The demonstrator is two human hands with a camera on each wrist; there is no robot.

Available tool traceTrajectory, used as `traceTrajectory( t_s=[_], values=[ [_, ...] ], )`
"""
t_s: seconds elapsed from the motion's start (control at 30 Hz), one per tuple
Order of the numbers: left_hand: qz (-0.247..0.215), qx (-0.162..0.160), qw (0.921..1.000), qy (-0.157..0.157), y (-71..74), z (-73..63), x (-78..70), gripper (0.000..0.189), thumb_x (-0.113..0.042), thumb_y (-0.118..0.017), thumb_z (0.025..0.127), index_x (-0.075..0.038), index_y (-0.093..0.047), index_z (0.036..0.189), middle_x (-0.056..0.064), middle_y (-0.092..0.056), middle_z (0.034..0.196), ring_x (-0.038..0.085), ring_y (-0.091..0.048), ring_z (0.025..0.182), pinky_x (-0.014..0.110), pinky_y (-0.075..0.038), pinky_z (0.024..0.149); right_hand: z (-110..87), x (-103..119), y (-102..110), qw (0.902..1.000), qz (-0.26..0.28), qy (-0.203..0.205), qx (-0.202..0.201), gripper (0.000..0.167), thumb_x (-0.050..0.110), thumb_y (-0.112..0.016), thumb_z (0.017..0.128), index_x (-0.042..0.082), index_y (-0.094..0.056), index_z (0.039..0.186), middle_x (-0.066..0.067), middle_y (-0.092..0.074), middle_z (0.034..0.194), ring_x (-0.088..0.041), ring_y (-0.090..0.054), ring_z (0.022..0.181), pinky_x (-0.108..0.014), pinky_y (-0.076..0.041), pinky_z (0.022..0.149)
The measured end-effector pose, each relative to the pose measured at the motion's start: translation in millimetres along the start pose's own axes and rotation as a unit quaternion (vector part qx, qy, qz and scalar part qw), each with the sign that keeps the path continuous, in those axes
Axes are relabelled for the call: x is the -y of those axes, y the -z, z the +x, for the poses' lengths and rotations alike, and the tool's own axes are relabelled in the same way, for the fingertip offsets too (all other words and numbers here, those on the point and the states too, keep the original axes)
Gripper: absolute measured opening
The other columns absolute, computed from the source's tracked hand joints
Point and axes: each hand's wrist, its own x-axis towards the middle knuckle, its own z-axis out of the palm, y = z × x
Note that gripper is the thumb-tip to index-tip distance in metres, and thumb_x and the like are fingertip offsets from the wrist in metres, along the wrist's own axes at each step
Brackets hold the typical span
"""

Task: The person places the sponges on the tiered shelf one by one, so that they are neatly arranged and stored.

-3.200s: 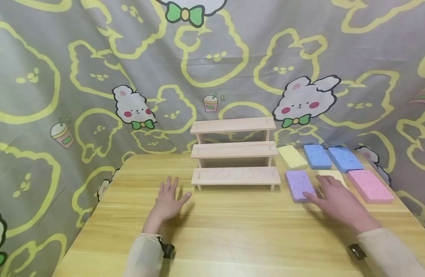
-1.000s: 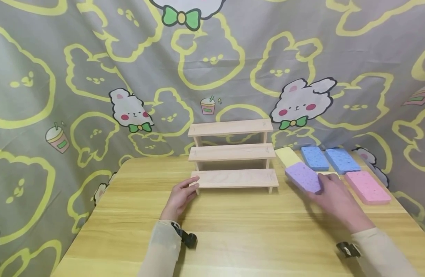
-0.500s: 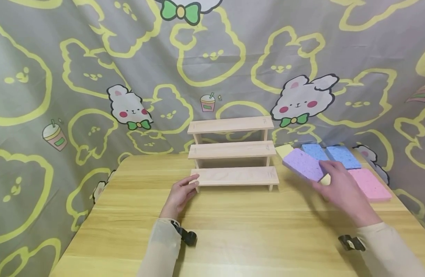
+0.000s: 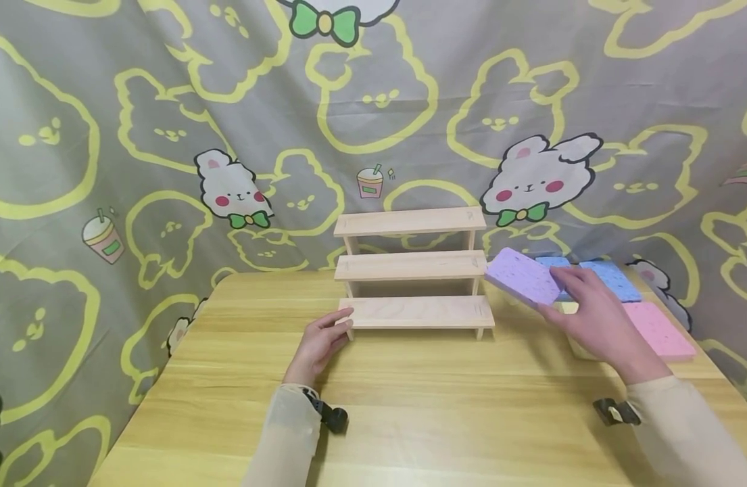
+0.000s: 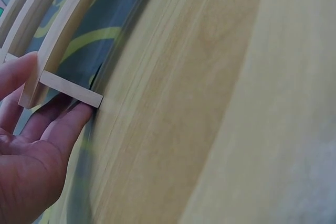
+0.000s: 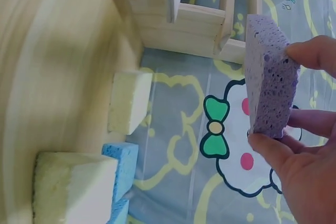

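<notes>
A purple sponge [image 4: 524,276] is raised off the table at the right end of a three-tier wooden shelf [image 4: 416,312]. My right hand [image 4: 601,325] pinches its near right end. In the right wrist view the thumb and fingers press the edges of the sponge [image 6: 273,77], which stands apart from the shelf's side. My left hand [image 4: 318,341] holds the left end of the lowest tier. In the left wrist view the hand [image 5: 39,145] has its thumb against the board, with fingers at the short leg [image 5: 72,88].
Behind and below my right hand lie two blue sponges [image 4: 610,280], a pink sponge [image 4: 659,330] and a partly covered yellow sponge [image 4: 583,346]. Another yellow sponge [image 6: 128,103] shows in the right wrist view. A patterned curtain [image 4: 379,122] hangs behind the wooden table [image 4: 410,412].
My right hand has taken hold of the purple sponge, lifted it and brought it up towards the shelf. My left hand has moved right from the bare table onto the lowest tier's end.
</notes>
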Motion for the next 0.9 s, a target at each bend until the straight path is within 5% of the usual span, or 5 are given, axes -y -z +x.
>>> traceTrajectory(
  t_s=[0.6,0.9],
  values=[
    [-0.021,0.0,0.9997,0.007,1.2,0.7,-0.8,0.039,-0.001,-0.069,0.09,0.004,-0.062,0.128,0.014,-0.048,0.144,0.016,-0.061,0.104,0.04,-0.048,0.095,14.7,5,-1,0.9974,0.016,0.065,0.027,0.068,0.021,-0.081,0.082,-0.013,-0.051,0.133,-0.023,-0.049,0.13,-0.048,-0.046,0.117,-0.063,-0.036,0.089],
    [-0.025,-0.001,0.9997,0.006,1.1,0.5,0.9,0.038,0.0,-0.069,0.09,0.003,-0.063,0.127,0.013,-0.048,0.144,0.018,-0.061,0.105,0.041,-0.048,0.096,26.5,14,-4,0.9951,0.081,0.031,0.049,0.065,0.022,-0.082,0.083,-0.006,-0.054,0.134,-0.018,-0.047,0.132,-0.045,-0.047,0.122,-0.059,-0.037,0.099]
  ],
)
